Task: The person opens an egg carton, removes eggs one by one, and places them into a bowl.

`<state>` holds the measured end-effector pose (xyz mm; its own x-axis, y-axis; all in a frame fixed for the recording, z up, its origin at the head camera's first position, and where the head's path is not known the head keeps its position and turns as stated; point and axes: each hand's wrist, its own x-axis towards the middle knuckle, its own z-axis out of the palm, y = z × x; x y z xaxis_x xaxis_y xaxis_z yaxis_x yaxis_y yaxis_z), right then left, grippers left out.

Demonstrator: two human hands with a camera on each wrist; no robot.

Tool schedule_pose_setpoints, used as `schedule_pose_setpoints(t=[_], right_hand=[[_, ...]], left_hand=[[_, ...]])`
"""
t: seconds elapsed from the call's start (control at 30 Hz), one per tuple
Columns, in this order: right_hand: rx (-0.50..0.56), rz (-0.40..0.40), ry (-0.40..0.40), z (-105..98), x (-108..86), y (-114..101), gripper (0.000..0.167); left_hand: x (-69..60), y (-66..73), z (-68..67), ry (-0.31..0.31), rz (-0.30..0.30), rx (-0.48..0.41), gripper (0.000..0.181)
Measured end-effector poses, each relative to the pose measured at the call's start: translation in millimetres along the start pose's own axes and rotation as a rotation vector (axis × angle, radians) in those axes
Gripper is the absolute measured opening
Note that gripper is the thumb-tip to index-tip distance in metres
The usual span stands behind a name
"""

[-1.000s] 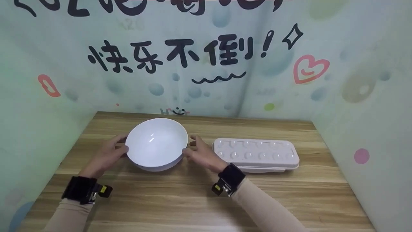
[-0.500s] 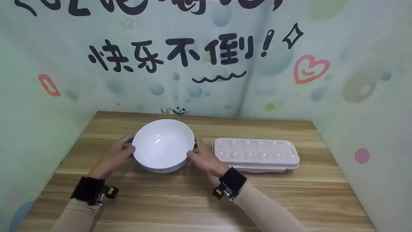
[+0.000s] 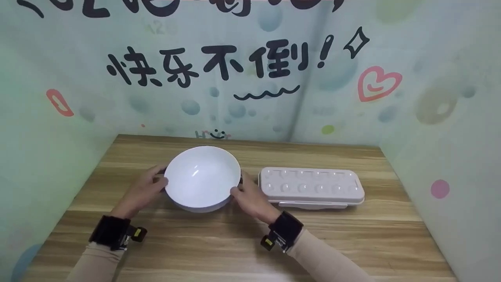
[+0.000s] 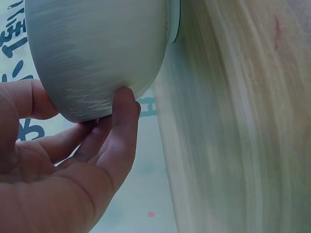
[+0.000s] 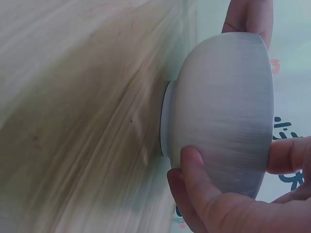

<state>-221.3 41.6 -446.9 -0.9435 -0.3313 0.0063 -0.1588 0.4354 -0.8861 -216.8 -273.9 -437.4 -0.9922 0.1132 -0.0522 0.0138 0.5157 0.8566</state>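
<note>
A large white bowl (image 3: 202, 178) is held between two hands near the back left of the table. The left hand (image 3: 143, 190) grips its left side, thumb at the rim and fingers against the outer wall, as the left wrist view shows. On the opposite side the right hand (image 3: 254, 197) grips the bowl (image 5: 223, 107), thumb at the rim, fingers curled under the outer wall. The bowl's inside looks bare and its mouth tilts slightly toward the head camera. Whether its foot touches the table cannot be told.
A pale lidded box (image 3: 311, 186) with rows of round bumps lies just right of the right hand on the wooden table (image 3: 203, 250). A printed cloth backdrop (image 3: 235, 94) stands behind the table and along both sides.
The bowl has moved a little to the right and slightly nearer, with both hands on it. The right fingers, first partly spread, have closed against its side. The box has stayed put.
</note>
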Motion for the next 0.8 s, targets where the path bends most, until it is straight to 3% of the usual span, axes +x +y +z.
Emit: schedule_pose_setpoints(t=[0.4,0.6,0.7,0.8], right_hand=[[0.069,-0.045,0.017,1.5,-4.3,3.2,0.071],[0.168,0.037,-0.086,-7.6,-10.7,2.6,0.081],[0.123,0.003,-0.140,-20.0,-19.6,1.8,0.081],[0.028,-0.090,-0.168,-41.4,-32.8,-2.2,0.073]], left_hand=[[0.1,-0.8,3.1,0.005,0.002,-0.016,0.060],[-0.3,2.5,2.5,0.009,0.012,0.017,0.059],[1.0,12.3,1.5,0.054,0.020,0.056,0.061],[1.2,33.2,3.2,0.146,0.065,0.089,0.058]])
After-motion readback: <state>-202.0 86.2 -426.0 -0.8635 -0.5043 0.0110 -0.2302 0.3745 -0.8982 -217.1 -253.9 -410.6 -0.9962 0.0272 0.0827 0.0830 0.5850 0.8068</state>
